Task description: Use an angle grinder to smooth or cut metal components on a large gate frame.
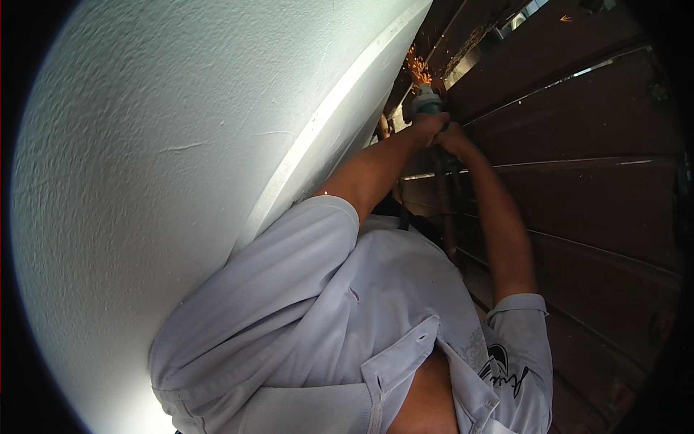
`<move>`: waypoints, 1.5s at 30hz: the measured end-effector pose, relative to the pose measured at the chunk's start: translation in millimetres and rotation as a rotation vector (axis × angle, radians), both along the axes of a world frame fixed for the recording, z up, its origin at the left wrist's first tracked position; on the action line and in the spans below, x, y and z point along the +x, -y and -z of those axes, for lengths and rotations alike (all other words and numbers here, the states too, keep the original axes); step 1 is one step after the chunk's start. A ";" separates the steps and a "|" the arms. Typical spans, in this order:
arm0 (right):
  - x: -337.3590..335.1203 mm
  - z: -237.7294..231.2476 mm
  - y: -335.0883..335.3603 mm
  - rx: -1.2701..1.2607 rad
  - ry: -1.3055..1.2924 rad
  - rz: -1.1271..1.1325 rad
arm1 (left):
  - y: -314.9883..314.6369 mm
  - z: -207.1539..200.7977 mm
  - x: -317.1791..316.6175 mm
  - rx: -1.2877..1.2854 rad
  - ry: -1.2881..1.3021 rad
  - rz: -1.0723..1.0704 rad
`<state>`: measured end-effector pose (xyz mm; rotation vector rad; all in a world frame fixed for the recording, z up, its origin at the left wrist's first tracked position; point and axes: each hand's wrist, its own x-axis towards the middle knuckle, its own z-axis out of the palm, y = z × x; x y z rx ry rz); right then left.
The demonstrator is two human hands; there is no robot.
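Note:
Both my arms reach forward to an angle grinder with a teal body and a pale metal head. My left hand wraps round its body just behind the head. My right hand is closed beside the left one, farther back on the tool. Orange sparks spray from the head, away from me. The disc and the exact spot it touches are hidden by the head and the dark shade.
A white textured wall with a pale ledge rises close on my left. Dark brown boards with light gaps stand on my right. A rusty pipe runs below my hands in the narrow space.

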<state>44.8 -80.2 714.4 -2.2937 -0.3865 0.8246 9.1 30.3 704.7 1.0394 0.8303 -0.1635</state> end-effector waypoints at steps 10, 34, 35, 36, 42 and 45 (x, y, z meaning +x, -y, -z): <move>2.3 5.5 3.8 0.010 -0.012 -0.032 | 6.8 -0.1 -0.6 0.070 -0.022 -0.006; -31.0 -47.8 10.7 -0.041 -0.163 0.096 | 12.8 -20.7 -25.6 -0.022 -0.052 0.112; -31.8 -47.5 14.4 -0.036 -0.210 0.090 | 16.8 -19.9 -27.7 -0.061 -0.069 0.112; -29.8 -48.9 13.4 -0.038 -0.210 0.086 | 16.9 -19.2 -25.4 -0.097 -0.076 0.118; -20.9 -63.6 -8.8 -0.140 -0.223 0.059 | -1.1 3.8 -11.8 -0.228 -0.045 0.150; -22.0 -60.5 0.7 -0.172 -0.127 0.083 | 7.8 3.6 -9.4 -0.315 -0.078 0.159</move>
